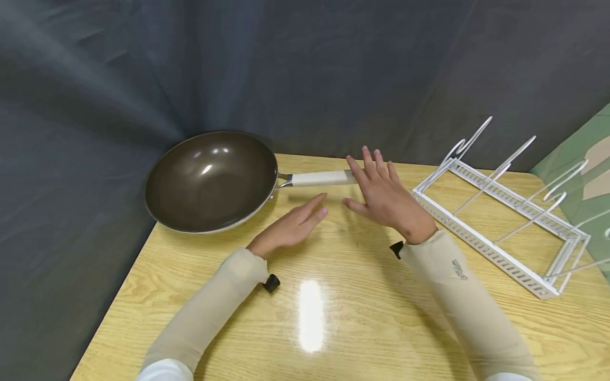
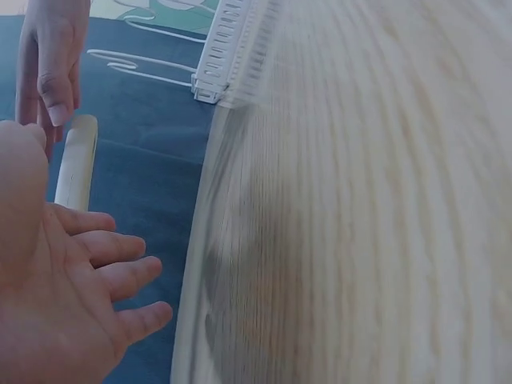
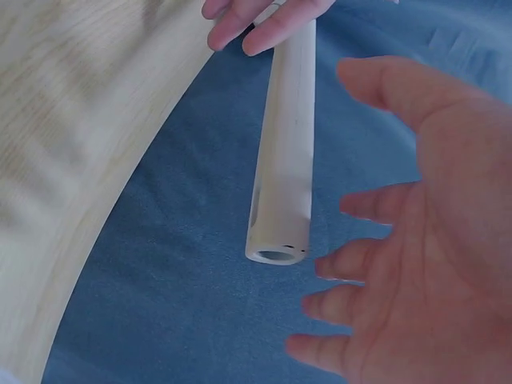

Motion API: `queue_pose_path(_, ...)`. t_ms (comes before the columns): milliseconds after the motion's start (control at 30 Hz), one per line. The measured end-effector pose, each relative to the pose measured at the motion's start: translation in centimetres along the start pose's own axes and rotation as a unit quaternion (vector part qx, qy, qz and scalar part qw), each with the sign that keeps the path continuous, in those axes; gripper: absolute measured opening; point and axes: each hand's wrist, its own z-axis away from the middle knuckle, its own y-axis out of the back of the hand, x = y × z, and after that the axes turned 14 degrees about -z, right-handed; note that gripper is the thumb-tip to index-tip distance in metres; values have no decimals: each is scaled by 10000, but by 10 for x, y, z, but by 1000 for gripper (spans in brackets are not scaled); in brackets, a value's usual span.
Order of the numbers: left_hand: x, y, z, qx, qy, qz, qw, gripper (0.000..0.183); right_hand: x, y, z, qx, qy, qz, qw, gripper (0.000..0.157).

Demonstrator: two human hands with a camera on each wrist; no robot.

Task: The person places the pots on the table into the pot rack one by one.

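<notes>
Tabletop (image 1: 362, 317): one pan (image 1: 209, 182); one rack (image 1: 481, 245) beyond the pan's handle (image 1: 321, 178); left hand (image 1: 292, 226) and right hand (image 1: 383, 194), fingers extended, near the handle.

Head cam: above the table (image 1: 357, 301), facing forward and down, farthest back, widest. Left wrist cam: close on the left palm (image 2: 72, 296), rolled sideways, facing the rack (image 2: 230, 52). Right wrist cam: close on the right palm (image 3: 416, 248), facing along the handle (image 3: 288, 152) from its end. Both wrist views share handle; head and left wrist share rack.
</notes>
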Motion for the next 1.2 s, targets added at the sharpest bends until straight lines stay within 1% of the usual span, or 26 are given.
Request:
queue_pose_path(200, -1, -3, -8, 248, 222, 304, 9990, 80, 5, 4, -10, -110, -190, -92, 9997, 89)
queue_pose_path(367, -1, -6, -10, 488, 618, 654, 9947, 80, 12, 5, -19, -172, -334, -97, 9992, 90)
queue_pose_path(467, 0, -8, -11, 671, 824, 942, 9899, 78, 14, 5, -23, -222, -352, -88, 9991, 90)
queue_pose_path(567, 1, -10, -12, 860, 901, 1264, 9841, 75, 16, 6, -25, -234, -356, -122, 9990, 91)
queue_pose_path(633, 1, -13, -14, 920, 819, 1663, 9784, 72, 16, 6, -26, -243, -357, -127, 9990, 92)
queue_pose_path(700, 1, -15, -17, 941, 731, 2114, 9701, 70, 17, 7, -29, -279, -362, -65, 9989, 94)
queue_pose_path(767, 2, -17, -20, 924, 656, 2609, 9587, 69, 17, 7, -31, -342, -367, 14, 9987, 97)
queue_pose_path(833, 3, -18, -22, 964, 672, 3020, 9460, 69, 16, 7, -34, -422, -368, 57, 9984, 100)
queue_pose_path(933, 4, -21, -25, 1201, 762, 3462, 9273, 67, 16, 8, -38, -526, -391, 53, 9978, 102)
queue_pose_path(1000, 6, -24, -29, 1382, 791, 3802, 9111, 68, 16, 10, -40, -578, -449, 40, 9973, 102)
queue_pose_path(1067, 8, -27, -32, 1507, 769, 4185, 8923, 69, 17, 12, -40, -621, -503, 58, 9968, 102)
queue_pose_path(1100, 9, -28, -34, 1532, 762, 4416, 8808, 69, 18, 13, -40, -634, -529, 81, 9966, 102)
queue_pose_path(1133, 10, -28, -35, 1542, 767, 4671, 8673, 70, 18, 13, -41, -647, -536, 110, 9964, 101)
queue_pose_path(1200, 11, -28, -38, 1604, 831, 5205, 8345, 69, 18, 14, -43, -684, -526, 113, 9962, 101)
